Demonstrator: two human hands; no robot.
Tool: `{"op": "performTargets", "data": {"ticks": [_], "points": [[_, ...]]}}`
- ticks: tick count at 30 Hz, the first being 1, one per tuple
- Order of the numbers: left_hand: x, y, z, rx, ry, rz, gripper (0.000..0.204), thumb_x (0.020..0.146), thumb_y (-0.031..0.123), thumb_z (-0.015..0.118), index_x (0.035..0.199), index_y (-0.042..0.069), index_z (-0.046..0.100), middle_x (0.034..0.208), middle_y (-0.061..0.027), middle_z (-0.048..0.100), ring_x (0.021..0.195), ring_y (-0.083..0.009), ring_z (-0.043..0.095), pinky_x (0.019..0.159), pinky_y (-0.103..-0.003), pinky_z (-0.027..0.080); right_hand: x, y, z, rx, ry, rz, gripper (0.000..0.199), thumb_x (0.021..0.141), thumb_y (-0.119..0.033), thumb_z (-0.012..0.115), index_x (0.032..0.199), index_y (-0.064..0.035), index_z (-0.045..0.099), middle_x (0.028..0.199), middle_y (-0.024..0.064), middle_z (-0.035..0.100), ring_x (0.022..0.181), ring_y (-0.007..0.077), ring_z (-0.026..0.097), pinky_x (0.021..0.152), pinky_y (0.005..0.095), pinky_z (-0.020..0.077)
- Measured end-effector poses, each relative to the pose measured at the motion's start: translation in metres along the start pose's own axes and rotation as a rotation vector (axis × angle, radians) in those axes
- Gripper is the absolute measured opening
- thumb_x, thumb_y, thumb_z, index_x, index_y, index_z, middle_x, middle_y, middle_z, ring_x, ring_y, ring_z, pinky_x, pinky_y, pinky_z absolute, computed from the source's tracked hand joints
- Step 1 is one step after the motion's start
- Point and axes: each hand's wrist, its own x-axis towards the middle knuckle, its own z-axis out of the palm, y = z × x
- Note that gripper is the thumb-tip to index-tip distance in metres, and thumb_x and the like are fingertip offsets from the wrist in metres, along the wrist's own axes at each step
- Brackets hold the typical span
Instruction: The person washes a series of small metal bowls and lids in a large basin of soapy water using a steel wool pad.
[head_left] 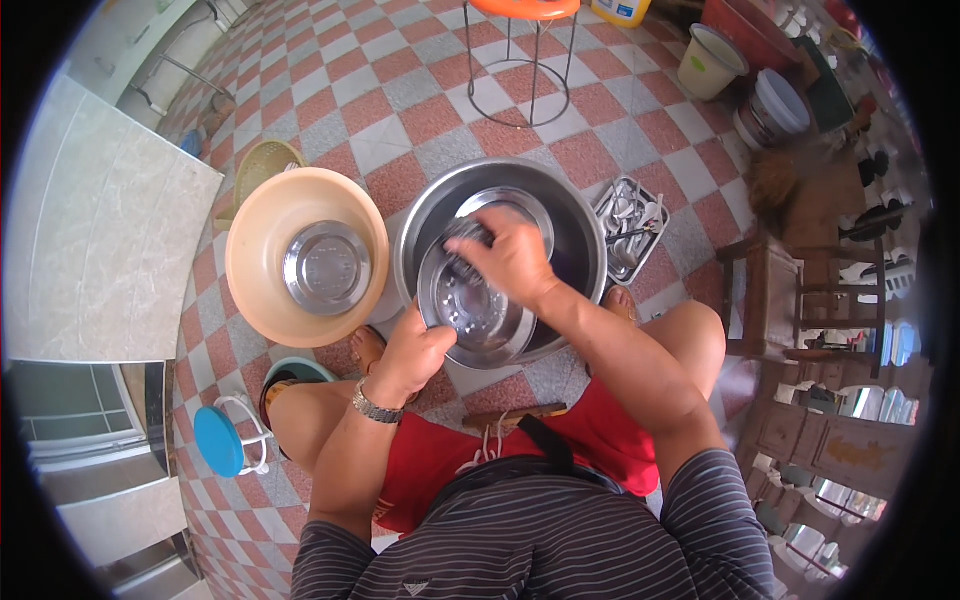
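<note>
A shiny metal dish (pixel 478 312) with wet spots is tilted over a large steel basin (pixel 583 215). My left hand (pixel 412 352), with a watch at the wrist, is closed on its near left rim. My right hand (pixel 515 262), slightly blurred, presses a dark, wiry scouring pad (pixel 466 246) against the inside of the dish. Another metal dish (pixel 530 203) lies behind it in the basin, partly hidden by my right hand. To the left, a peach plastic basin (pixel 258 245) holds a round metal dish (pixel 326 268).
Right of the steel basin lies a metal tray (pixel 655 240) of spoons and other cutlery. An orange stool (pixel 525 8) stands ahead, a blue stool (pixel 219 441) at the left. A yellowish strainer basket (pixel 262 165) sits behind the peach basin. Buckets (pixel 711 62) and wooden furniture (pixel 765 300) line the right.
</note>
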Motion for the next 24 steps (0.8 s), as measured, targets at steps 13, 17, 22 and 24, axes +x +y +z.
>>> {"op": "performTargets", "data": {"ticks": [13, 17, 22, 24], "points": [[0.002, -0.003, 0.003, 0.277, 0.030, 0.110, 0.060, 0.078, -0.010, 0.046, 0.138, -0.001, 0.048, 0.120, -0.0061, 0.061, 0.108, -0.0135, 0.057, 0.094, -0.027, 0.046, -0.014, -0.006, 0.016, 0.096, -0.005, 0.115, 0.044, 0.078, -0.028, 0.085, 0.108, 0.0011, 0.070, 0.099, 0.0219, 0.071, 0.091, 0.0398, 0.069, 0.081, 0.0418, 0.0548], [0.002, -0.001, 0.002, 0.149, 0.010, 0.091, 0.058, 0.079, -0.007, 0.047, 0.137, -0.001, 0.048, 0.113, -0.0062, 0.065, 0.104, -0.0150, 0.059, 0.093, -0.029, 0.047, -0.010, -0.003, 0.012, 0.083, -0.017, 0.016, 0.037, 0.079, -0.026, 0.084, 0.101, 0.0000, 0.070, 0.097, 0.0223, 0.070, 0.091, 0.0395, 0.069, 0.080, 0.0425, 0.0549], [0.011, -0.017, -0.002, 0.487, 0.081, 0.263, 0.061, 0.079, -0.004, 0.050, 0.140, 0.000, 0.045, 0.115, -0.0123, 0.065, 0.105, -0.0220, 0.062, 0.094, -0.033, 0.048, -0.017, 0.007, 0.017, 0.071, -0.016, 0.177, 0.033, 0.081, -0.024, 0.082, 0.101, -0.0004, 0.071, 0.097, 0.0220, 0.070, 0.087, 0.0369, 0.069, 0.078, 0.0411, 0.0550], [0.008, -0.006, 0.000, 0.482, 0.146, 0.097, 0.063, 0.080, -0.003, 0.050, 0.142, 0.001, 0.043, 0.117, -0.0166, 0.064, 0.109, -0.0263, 0.062, 0.097, -0.034, 0.048, -0.028, -0.016, 0.020, 0.207, -0.077, 0.175, 0.036, 0.083, -0.026, 0.081, 0.105, -0.0003, 0.071, 0.099, 0.0214, 0.071, 0.090, 0.0365, 0.070, 0.079, 0.0405, 0.0548]]}}
